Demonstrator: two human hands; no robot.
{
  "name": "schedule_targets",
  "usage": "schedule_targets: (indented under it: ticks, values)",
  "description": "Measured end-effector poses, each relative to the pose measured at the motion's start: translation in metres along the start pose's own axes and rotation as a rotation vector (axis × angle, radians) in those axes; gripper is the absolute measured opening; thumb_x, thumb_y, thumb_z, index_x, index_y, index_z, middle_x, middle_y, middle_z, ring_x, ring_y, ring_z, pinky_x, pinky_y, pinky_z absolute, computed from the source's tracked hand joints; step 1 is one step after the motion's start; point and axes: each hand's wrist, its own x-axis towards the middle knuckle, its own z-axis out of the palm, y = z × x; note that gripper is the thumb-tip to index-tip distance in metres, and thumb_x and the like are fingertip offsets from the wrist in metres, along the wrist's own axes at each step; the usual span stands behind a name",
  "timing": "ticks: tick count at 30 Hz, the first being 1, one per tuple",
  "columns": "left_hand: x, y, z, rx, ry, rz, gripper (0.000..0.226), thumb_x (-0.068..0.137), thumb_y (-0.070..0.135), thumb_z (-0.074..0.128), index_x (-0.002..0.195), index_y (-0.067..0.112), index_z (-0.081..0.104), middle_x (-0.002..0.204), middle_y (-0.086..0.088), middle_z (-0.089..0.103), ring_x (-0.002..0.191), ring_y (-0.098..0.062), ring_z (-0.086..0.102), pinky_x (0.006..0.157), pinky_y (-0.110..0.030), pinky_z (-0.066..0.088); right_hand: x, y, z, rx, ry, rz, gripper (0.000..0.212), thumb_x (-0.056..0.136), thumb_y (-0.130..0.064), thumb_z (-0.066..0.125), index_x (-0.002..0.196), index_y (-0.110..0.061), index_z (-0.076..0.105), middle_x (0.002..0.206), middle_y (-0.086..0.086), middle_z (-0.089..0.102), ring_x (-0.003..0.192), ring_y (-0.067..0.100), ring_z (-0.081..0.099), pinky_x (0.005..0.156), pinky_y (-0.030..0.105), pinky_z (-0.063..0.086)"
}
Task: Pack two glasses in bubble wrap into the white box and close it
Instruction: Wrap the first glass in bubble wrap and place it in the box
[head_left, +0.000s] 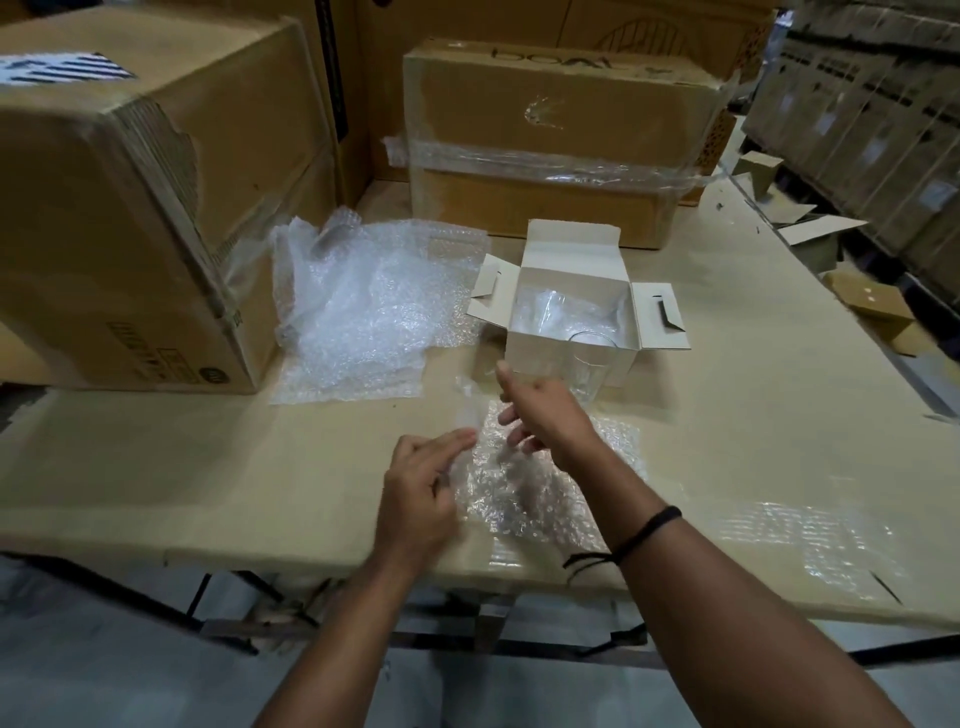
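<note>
The white box (571, 358) stands open mid-table with its flaps spread, and a bubble-wrapped bundle (561, 309) lies inside. A bare clear glass (592, 371) stands upright against the box's front wall. A flat bubble wrap sheet (524, 499) lies near the table's front edge. My left hand (421, 493) rests at the sheet's left edge, its index finger stretched onto the wrap. My right hand (540, 410) hovers over the sheet's far end with fingers spread, just short of the glass and holding nothing.
A loose pile of bubble wrap (363, 312) lies left of the box. Large brown cartons stand at the left (130, 208) and behind (545, 145). Another bubble wrap piece (795, 540) lies at the front right. The cardboard-covered table (208, 467) ends just before my arms.
</note>
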Motion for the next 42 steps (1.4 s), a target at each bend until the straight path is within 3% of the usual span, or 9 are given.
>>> schedule_targets:
  ticks: [2, 5, 9, 16, 19, 22, 30, 35, 42]
  values:
    - [-0.004, -0.003, 0.005, 0.045, -0.078, 0.096, 0.062, 0.066, -0.016, 0.051, 0.116, 0.016, 0.069, 0.115, 0.031, 0.056, 0.085, -0.006, 0.05, 0.074, -0.01, 0.044, 0.003, -0.013, 0.002, 0.008, -0.087, 0.044, 0.063, 0.082, -0.062, 0.063, 0.119, -0.01, 0.06, 0.092, 0.012, 0.068, 0.057, 0.018, 0.062, 0.049, 0.028, 0.051]
    - [-0.011, -0.009, 0.009, 0.023, -0.131, 0.16, 0.054, 0.07, -0.009, 0.06, 0.117, 0.018, 0.068, 0.122, 0.03, 0.056, 0.089, -0.015, 0.054, 0.079, -0.025, 0.05, 0.007, -0.019, 0.009, -0.155, -0.124, 0.073, 0.071, 0.074, -0.028, 0.084, 0.132, -0.007, 0.05, 0.102, 0.016, 0.067, 0.063, 0.022, 0.067, 0.056, 0.035, 0.059]
    - [-0.013, -0.012, 0.001, -0.002, -0.103, 0.155, 0.055, 0.084, 0.059, 0.058, 0.121, 0.019, 0.063, 0.13, 0.005, 0.058, 0.111, -0.011, 0.049, 0.096, -0.021, 0.04, 0.001, -0.005, -0.012, 0.022, -0.036, 0.091, 0.054, 0.079, 0.004, 0.073, 0.129, 0.001, 0.053, 0.101, 0.021, 0.066, 0.066, 0.025, 0.068, 0.057, 0.035, 0.06]
    - [0.006, -0.003, 0.021, 0.038, -0.306, 0.013, 0.063, 0.087, 0.074, 0.027, 0.126, 0.036, 0.059, 0.137, 0.022, 0.048, 0.122, -0.013, 0.038, 0.097, -0.029, 0.023, -0.019, 0.04, -0.096, 0.121, 0.028, 0.178, 0.042, 0.082, -0.001, 0.072, 0.122, -0.006, 0.06, 0.092, 0.015, 0.072, 0.059, 0.018, 0.058, 0.047, 0.025, 0.045]
    - [0.009, 0.005, 0.042, 0.335, -0.586, 0.027, 0.059, 0.083, 0.072, 0.034, 0.134, 0.045, 0.049, 0.149, 0.022, 0.033, 0.136, -0.014, 0.024, 0.098, -0.028, 0.01, -0.017, 0.062, -0.112, -0.08, 0.164, 0.208, 0.038, 0.086, -0.015, 0.072, 0.121, -0.008, 0.059, 0.086, 0.007, 0.07, 0.062, 0.019, 0.058, 0.054, 0.026, 0.045]
    - [0.005, 0.009, 0.051, 0.524, -0.753, 0.005, 0.05, 0.088, 0.065, 0.043, 0.134, 0.046, 0.047, 0.154, 0.02, 0.026, 0.142, -0.013, 0.015, 0.104, -0.034, 0.005, -0.016, 0.077, -0.113, -0.485, 0.306, 0.131, 0.058, 0.083, -0.031, 0.075, 0.134, -0.014, 0.051, 0.109, 0.009, 0.065, 0.096, 0.025, 0.062, 0.079, 0.03, 0.048]
    - [0.006, 0.021, 0.044, 0.701, -0.398, -0.255, 0.078, 0.07, 0.089, 0.025, 0.117, 0.038, 0.06, 0.123, 0.012, 0.055, 0.114, -0.016, 0.043, 0.09, -0.036, 0.024, -0.029, 0.094, -0.098, -0.766, 0.239, 0.044, 0.027, 0.084, -0.036, 0.065, 0.109, -0.028, 0.064, 0.108, 0.0, 0.061, 0.097, 0.023, 0.061, 0.079, 0.032, 0.049]
    - [0.004, 0.031, 0.047, 0.674, -0.501, -0.32, 0.039, 0.08, 0.066, 0.053, 0.101, 0.034, 0.059, 0.102, 0.014, 0.061, 0.099, -0.016, 0.05, 0.086, -0.035, 0.029, -0.03, 0.076, -0.087, -0.548, 0.298, -0.059, 0.012, 0.089, -0.034, 0.065, 0.084, -0.024, 0.066, 0.082, -0.005, 0.066, 0.079, 0.019, 0.061, 0.067, 0.028, 0.042]
    - [0.002, 0.037, 0.047, 0.265, -0.333, -0.215, 0.011, 0.079, 0.017, 0.068, 0.08, 0.028, 0.068, 0.067, 0.016, 0.054, 0.067, -0.008, 0.052, 0.084, -0.038, 0.043, -0.014, 0.035, -0.04, -0.607, 0.195, 0.102, 0.083, 0.069, -0.092, 0.038, 0.082, -0.012, 0.056, 0.068, 0.005, 0.062, 0.06, 0.02, 0.061, 0.05, 0.029, 0.042]
